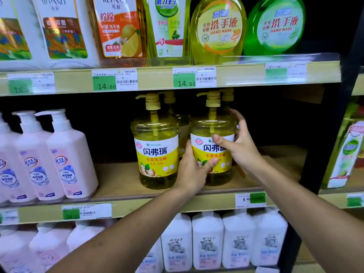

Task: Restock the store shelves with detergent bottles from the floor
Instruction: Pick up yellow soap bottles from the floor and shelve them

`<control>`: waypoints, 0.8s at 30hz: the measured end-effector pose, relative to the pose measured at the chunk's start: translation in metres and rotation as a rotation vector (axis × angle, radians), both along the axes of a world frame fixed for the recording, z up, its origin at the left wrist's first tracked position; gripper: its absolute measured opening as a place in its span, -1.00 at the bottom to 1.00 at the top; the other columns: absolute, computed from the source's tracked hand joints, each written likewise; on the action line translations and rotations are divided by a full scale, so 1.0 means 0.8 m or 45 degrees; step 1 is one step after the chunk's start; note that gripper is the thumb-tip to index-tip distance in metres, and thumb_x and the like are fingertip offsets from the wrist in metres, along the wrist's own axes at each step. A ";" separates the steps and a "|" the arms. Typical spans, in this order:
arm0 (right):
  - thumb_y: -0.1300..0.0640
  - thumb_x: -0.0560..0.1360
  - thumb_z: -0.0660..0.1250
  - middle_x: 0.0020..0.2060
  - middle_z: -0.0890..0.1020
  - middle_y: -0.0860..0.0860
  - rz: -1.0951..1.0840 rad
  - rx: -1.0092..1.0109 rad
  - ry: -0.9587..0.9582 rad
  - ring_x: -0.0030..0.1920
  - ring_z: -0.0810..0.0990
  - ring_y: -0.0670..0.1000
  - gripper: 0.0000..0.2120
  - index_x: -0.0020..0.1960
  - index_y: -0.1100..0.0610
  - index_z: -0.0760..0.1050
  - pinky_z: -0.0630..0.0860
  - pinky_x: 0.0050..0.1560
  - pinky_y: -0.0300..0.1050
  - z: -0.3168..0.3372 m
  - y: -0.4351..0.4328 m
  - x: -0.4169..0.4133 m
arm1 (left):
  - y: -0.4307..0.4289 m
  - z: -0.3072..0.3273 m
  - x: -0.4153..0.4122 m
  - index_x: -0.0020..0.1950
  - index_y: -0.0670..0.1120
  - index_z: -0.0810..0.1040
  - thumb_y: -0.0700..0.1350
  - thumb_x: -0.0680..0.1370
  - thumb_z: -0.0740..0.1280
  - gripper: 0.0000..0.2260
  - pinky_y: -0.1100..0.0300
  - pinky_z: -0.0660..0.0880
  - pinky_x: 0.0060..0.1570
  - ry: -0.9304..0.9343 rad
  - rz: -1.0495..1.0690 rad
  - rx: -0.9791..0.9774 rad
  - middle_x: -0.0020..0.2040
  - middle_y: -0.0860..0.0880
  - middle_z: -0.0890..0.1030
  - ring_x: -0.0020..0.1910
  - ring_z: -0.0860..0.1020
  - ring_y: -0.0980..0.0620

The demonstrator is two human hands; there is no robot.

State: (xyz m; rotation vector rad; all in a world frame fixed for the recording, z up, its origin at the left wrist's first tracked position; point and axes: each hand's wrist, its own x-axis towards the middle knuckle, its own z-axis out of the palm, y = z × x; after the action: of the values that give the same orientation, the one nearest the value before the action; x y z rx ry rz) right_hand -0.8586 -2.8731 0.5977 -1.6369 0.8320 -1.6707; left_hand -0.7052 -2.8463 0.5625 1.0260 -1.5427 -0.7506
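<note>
Left hand [194,170] is curling round the lower side and right hand [241,148] is wrapping the upper side of a clear yellow plastic pump bottle [213,123], which is standing on the wooden middle shelf [122,180] and holding yellow liquid, mostly full. Risk: sliding it sideways is likely to bump the identical neighbouring bottle [155,150] and tip it.

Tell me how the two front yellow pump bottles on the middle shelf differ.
The right bottle is gripped by the left hand and right hand; the left bottle is not gripped. The left bottle's label shows uncovered; the hands cover part of the right bottle's. Both stand upright, with yellow liquid, pump tops and matching labels.
</note>
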 end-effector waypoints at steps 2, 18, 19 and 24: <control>0.12 0.34 0.56 0.26 0.58 0.02 -0.029 -0.004 -0.004 0.14 0.67 -0.05 -0.16 0.49 -0.12 0.22 0.63 -0.05 -0.21 -0.002 0.001 0.003 | 0.001 -0.001 0.000 0.57 -0.01 0.21 -0.10 0.52 0.49 -0.30 0.33 0.54 0.15 -0.028 0.020 0.013 0.29 0.03 0.58 0.18 0.59 0.18; 0.20 0.47 0.49 -0.20 0.64 0.07 -0.721 0.222 0.232 -0.23 0.59 -0.08 -0.88 -0.09 0.01 0.61 0.58 -0.16 -0.15 -0.036 0.123 0.047 | 0.064 -0.028 0.082 0.25 -0.05 0.62 -0.21 0.51 0.38 -0.69 0.01 0.53 0.14 -0.771 -0.103 -0.557 0.17 -0.03 0.62 0.16 0.59 -0.07; 0.17 0.47 0.49 -0.20 0.65 0.07 -0.711 0.273 0.275 -0.20 0.60 -0.01 -0.87 -0.13 -0.04 0.61 0.59 -0.11 -0.02 -0.043 0.138 0.050 | 0.070 -0.038 0.088 0.23 -0.05 0.63 -0.21 0.51 0.37 -0.70 0.04 0.55 0.11 -0.739 -0.155 -0.578 0.13 -0.02 0.63 0.11 0.60 -0.06; 0.12 0.46 0.48 -0.25 0.68 -0.05 -0.719 0.547 0.376 -0.24 0.62 -0.04 -0.86 -0.20 -0.10 0.62 0.56 -0.17 -0.04 -0.162 0.222 0.059 | 0.114 -0.178 0.101 0.14 -0.05 0.65 -0.10 0.54 0.36 -0.80 0.22 0.48 -0.14 -0.610 -0.388 -0.469 -0.03 0.05 0.62 -0.20 0.54 0.14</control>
State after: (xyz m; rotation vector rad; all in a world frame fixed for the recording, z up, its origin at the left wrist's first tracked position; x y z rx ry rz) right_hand -0.8116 -2.6954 0.4679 -1.4321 1.7962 -1.4554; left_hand -0.6243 -2.7555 0.4199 0.7295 -2.1903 -0.4074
